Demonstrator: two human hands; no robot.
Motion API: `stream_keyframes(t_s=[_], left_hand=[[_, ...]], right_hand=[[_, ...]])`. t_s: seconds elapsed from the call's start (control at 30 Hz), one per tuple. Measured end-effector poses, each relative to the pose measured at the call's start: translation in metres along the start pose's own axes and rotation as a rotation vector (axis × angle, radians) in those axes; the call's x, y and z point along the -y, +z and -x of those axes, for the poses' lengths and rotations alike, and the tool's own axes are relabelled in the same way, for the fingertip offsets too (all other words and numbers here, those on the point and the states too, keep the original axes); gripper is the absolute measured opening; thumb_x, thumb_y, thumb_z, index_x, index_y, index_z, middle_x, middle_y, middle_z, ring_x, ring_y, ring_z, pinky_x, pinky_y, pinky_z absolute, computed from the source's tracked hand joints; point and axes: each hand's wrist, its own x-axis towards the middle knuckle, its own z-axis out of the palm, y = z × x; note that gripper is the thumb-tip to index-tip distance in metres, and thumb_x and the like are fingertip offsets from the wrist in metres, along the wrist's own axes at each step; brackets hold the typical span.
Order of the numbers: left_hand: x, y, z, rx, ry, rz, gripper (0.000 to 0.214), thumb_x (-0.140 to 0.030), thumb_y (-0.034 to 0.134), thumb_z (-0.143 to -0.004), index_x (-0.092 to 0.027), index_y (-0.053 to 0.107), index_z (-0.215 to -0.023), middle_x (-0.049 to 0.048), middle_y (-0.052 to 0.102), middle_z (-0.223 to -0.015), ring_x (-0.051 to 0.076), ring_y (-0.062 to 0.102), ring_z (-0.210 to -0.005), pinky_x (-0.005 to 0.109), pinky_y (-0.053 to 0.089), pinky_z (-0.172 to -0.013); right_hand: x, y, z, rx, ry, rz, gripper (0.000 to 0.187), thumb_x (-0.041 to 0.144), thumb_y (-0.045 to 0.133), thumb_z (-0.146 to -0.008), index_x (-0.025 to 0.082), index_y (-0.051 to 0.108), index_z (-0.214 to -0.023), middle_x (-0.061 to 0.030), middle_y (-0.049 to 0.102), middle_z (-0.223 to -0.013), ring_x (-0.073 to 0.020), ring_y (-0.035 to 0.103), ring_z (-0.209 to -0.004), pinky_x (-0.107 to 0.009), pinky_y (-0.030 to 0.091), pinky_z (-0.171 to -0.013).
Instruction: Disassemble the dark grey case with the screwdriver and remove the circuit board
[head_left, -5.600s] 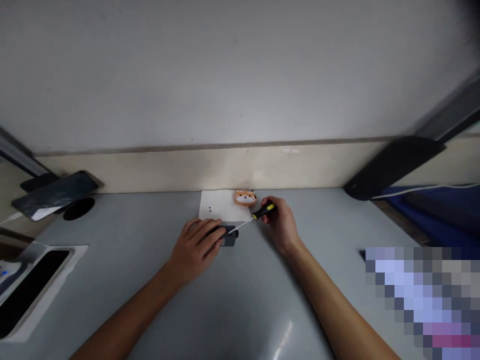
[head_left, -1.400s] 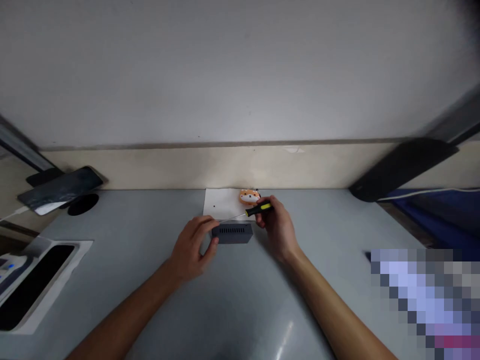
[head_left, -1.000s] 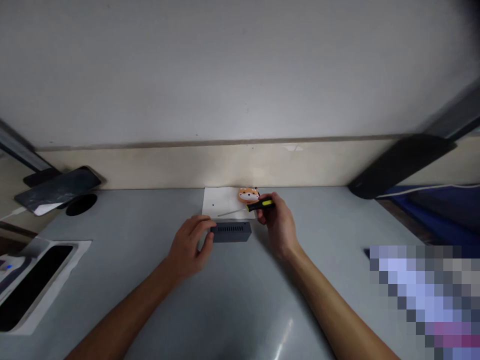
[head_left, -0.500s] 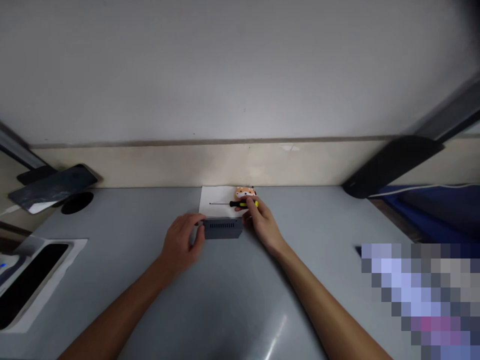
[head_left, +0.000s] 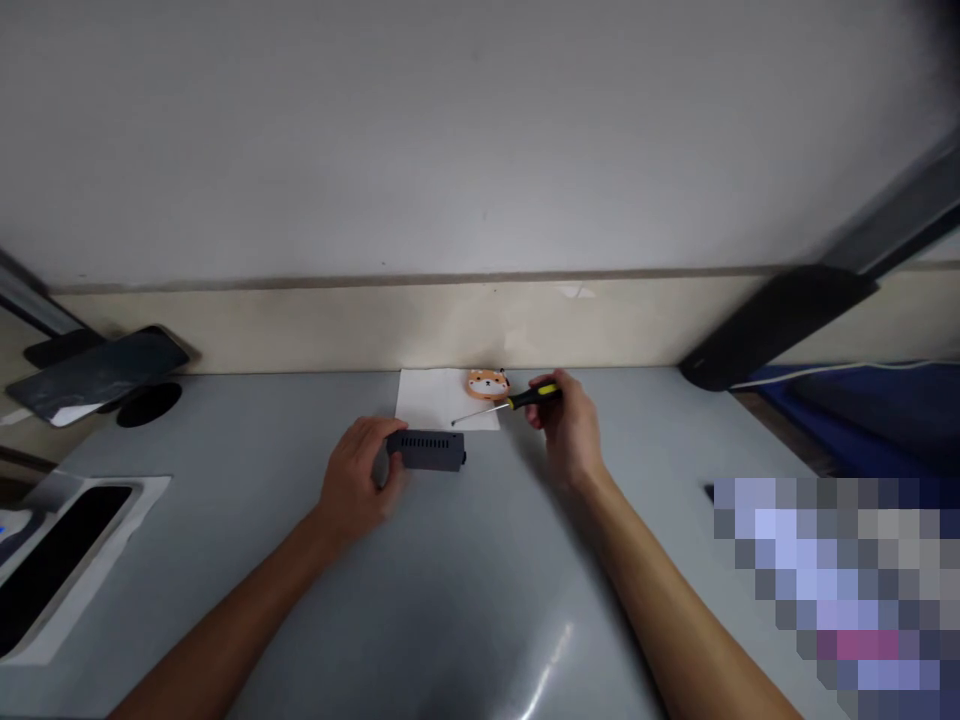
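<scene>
My left hand (head_left: 361, 472) grips the left end of a dark grey, box-shaped device (head_left: 431, 452) with a row of slots along its upper side. A small black knob or part juts from the device's right end. In my right hand (head_left: 574, 425) is a screwdriver (head_left: 534, 397) with a black and yellow handle. Its thin metal shaft points left and slightly down, the tip over the front of a white paper (head_left: 427, 395), just above the device. Behind the shaft, an orange and white animal-face case (head_left: 487, 384) lies on the paper's right part.
The grey table (head_left: 420, 600) meets a wall at the back. To the left are a phone (head_left: 105, 370) on a stand and a black-faced device (head_left: 64, 560) on white paper. A tall black object (head_left: 772, 325) stands back right; a blurred-out patch (head_left: 840, 580) covers the right edge.
My right hand has moved right with the screwdriver, whose tip now slants downward. The grey device's right end has come free of that hand, and the device sits slightly further left.
</scene>
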Motion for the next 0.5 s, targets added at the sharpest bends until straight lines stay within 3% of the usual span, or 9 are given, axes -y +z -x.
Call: stream_keyframes(t_s=[0.2,0.5], left_hand=[[-0.004,-0.003,-0.002,-0.015,0.068,-0.079,0.04,-0.015,0.058,-0.09,-0.023,0.055,-0.129,0.0098,0.067,-0.124,0.029,0.059,-0.119,0.05,0.043,-0.106],[-0.019,0.005,-0.004,0.097,0.151,-0.147,0.04,-0.016,0.056,-0.095,-0.023,0.053,-0.134,0.01,0.067,-0.138,0.028,0.057,-0.135,0.049,0.032,-0.113]], right_hand=[[0.008,-0.007,-0.005,-0.014,0.018,-0.018,0.036,0.054,0.063,-0.087,0.02,0.068,-0.078,0.0007,0.055,-0.055,-0.0117,0.049,-0.048,-0.028,0.032,-0.046],[0.002,-0.001,0.0,0.01,0.083,0.04,0.031,0.048,0.06,-0.088,0.02,0.068,-0.079,-0.0002,0.056,-0.055,-0.0126,0.047,-0.049,-0.027,0.032,-0.047]])
